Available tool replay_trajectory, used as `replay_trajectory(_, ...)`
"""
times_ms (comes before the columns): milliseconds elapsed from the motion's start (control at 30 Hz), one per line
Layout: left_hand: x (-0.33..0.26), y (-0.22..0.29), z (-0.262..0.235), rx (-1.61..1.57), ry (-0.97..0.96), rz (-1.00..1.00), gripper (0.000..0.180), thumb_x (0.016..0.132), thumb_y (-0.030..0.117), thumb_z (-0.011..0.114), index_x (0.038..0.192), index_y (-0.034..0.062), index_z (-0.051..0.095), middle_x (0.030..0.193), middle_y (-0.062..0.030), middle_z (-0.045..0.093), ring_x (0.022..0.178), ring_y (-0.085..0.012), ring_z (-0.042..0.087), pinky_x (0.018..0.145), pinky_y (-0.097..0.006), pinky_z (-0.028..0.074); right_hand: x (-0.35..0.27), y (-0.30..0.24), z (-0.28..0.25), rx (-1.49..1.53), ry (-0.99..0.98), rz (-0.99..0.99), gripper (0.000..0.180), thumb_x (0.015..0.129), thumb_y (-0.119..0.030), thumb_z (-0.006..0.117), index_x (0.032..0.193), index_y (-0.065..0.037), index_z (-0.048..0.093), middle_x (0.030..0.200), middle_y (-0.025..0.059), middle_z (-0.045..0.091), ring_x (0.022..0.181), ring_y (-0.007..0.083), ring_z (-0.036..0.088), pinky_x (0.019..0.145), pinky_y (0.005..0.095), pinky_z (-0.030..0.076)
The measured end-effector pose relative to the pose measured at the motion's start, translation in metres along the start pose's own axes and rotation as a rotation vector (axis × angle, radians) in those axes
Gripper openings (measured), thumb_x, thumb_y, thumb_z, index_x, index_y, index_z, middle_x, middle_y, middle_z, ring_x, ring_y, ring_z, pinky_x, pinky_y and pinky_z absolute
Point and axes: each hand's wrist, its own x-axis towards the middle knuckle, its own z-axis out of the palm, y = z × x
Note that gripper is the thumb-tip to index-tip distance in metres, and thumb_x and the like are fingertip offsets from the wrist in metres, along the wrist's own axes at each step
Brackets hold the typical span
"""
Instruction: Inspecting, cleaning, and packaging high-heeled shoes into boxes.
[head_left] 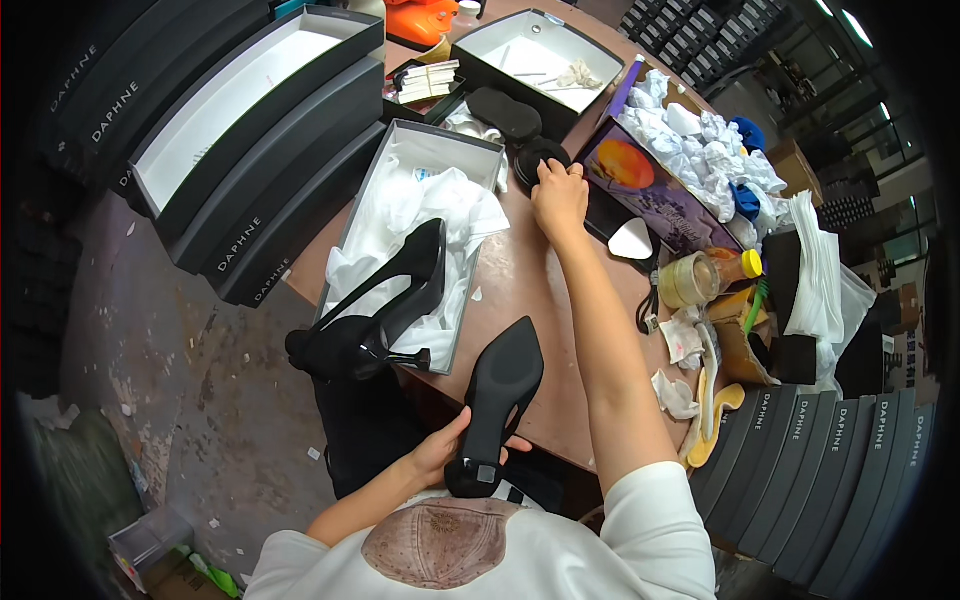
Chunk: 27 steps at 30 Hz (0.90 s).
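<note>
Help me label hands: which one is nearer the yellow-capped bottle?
Right. The right hand is up-left of the yellow-capped bottle; the left hand, farther off, is down-left, holding a black shoe.

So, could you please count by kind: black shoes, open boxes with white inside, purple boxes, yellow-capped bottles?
Black shoes: 2, one in the left hand
Open white-inside boxes: 3
Purple box: 1
Yellow-capped bottle: 1
Total: 7

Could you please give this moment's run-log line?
left hand: holds black shoe, sole up | right hand: at round black item | nearby: second shoe, open box, white tissue
</note>
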Motion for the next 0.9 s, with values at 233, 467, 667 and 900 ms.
replay_trajectory(233,0.004,0.006,-0.008,0.116,-0.016,-0.014,0.069,0.088,0.061,0.04,0.129,0.0059,0.041,0.104,-0.0148,0.055,0.095,-0.0326,0.06,0.079,-0.039,0.052,0.013,0.014,0.007,-0.149,-0.295,-0.061,0.023,0.077,-0.013,0.053,0.094,-0.007,0.068,0.1,0.0073,0.064,0.102,0.0306,0.053,0.079,0.0417,0.046)
replay_trajectory(467,-0.002,0.018,0.005,0.402,-0.094,0.086,0.07,0.092,0.057,0.036,0.126,-0.0039,0.043,0.106,-0.019,0.056,0.077,-0.0245,0.065,0.063,-0.03,0.055,-0.067,-0.002,-0.156,1.021,0.164,0.184,0.05,0.073,-0.002,0.044,0.121,-0.002,0.057,0.117,0.0157,0.058,0.111,0.025,0.053,0.101,0.0329,0.035)
replay_trajectory(667,-0.009,0.025,0.035,0.512,0.013,0.005,0.058,0.088,0.049,0.056,0.109,-0.0046,0.053,0.093,-0.016,0.06,0.074,-0.0235,0.065,0.065,-0.032,0.055,-0.195,-0.057,-0.24,0.634,-0.09,-0.027,0.053,0.062,0.002,0.062,0.112,-0.013,0.067,0.106,0.0121,0.056,0.092,0.0297,0.054,0.08,0.0362,0.045)
replay_trajectory(900,-0.017,0.018,0.034,0.458,0.038,-0.078,0.059,0.086,0.046,0.06,0.112,-0.0058,0.05,0.088,-0.0178,0.06,0.071,-0.0251,0.065,0.062,-0.034,0.055,-0.22,-0.05,-0.25,0.759,-0.066,-0.042,0.044,0.063,0.001,0.061,0.103,-0.014,0.069,0.091,0.0098,0.059,0.077,0.0278,0.058,0.068,0.0346,0.048)
